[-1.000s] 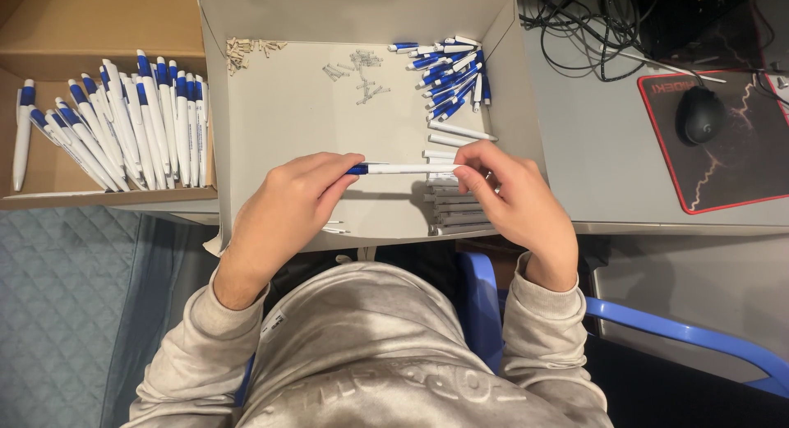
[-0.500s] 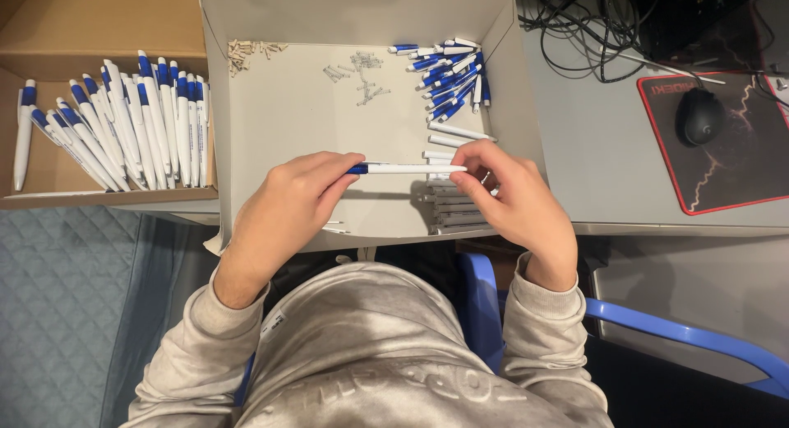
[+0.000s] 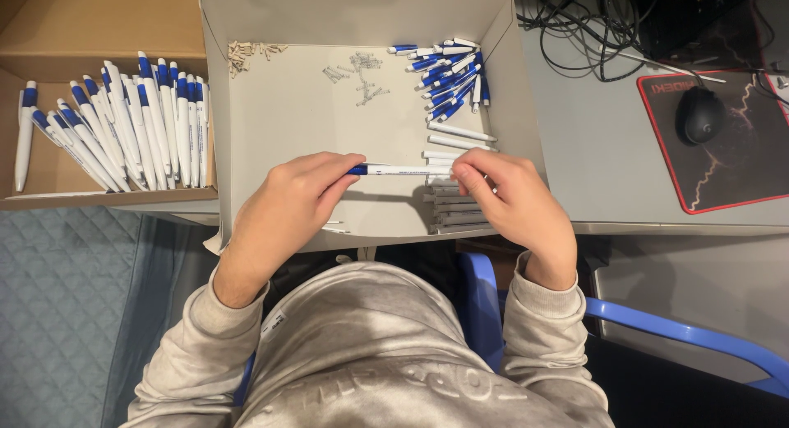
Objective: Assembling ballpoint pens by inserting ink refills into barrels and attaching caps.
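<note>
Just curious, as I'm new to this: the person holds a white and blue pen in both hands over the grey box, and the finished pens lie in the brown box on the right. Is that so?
Not quite. The head view shows the brown box of finished pens on the person's left, not the right. The rest holds: the left hand and the right hand hold a white and blue pen over the grey box.

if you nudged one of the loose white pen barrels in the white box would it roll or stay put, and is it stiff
The white pen barrels look round and smooth, so one would probably roll sideways on the flat floor of the white box. They lie straight, like the pen spanning left hand and right hand unbent, so likely stiff. Thin and apparently hollow, so probably light.
</note>
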